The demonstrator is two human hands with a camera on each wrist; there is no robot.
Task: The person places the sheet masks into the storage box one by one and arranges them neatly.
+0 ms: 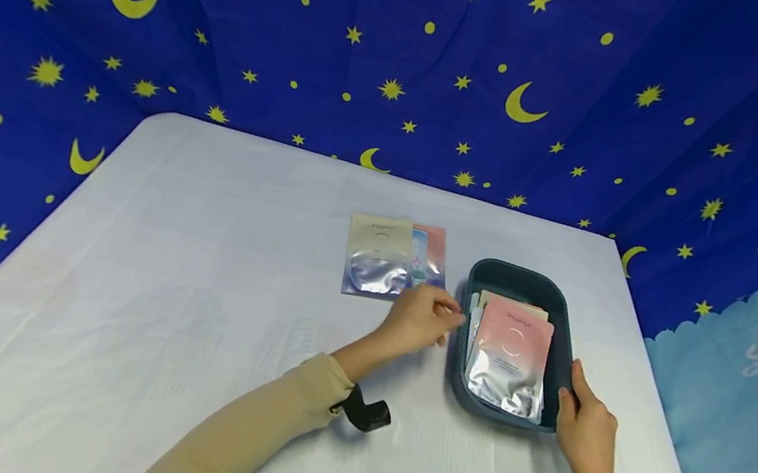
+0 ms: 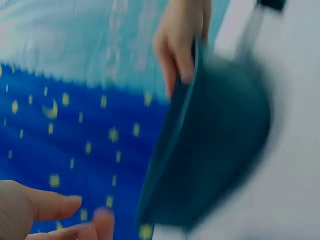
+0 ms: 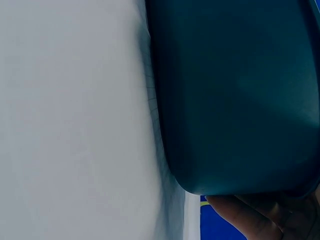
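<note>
A dark teal plastic bin stands on the right part of the table. Inside it lie several flat foil packets, which look like sheet masks, with a pink and silver packet on top. My right hand grips the bin's right rim, thumb over the edge and fingers outside. Just off the left rim is my left hand, its fingers loosely bent and nothing in them. The left wrist view shows its thumb apart from the fingers, away from the bin's outer wall. In the right wrist view the bin wall hides most of the right hand.
Left of the bin, a beige and silver packet and a pink one overlap on the white table. A black wrist mount sits on each wrist. A blue star-and-moon cloth hangs behind the table's far edge.
</note>
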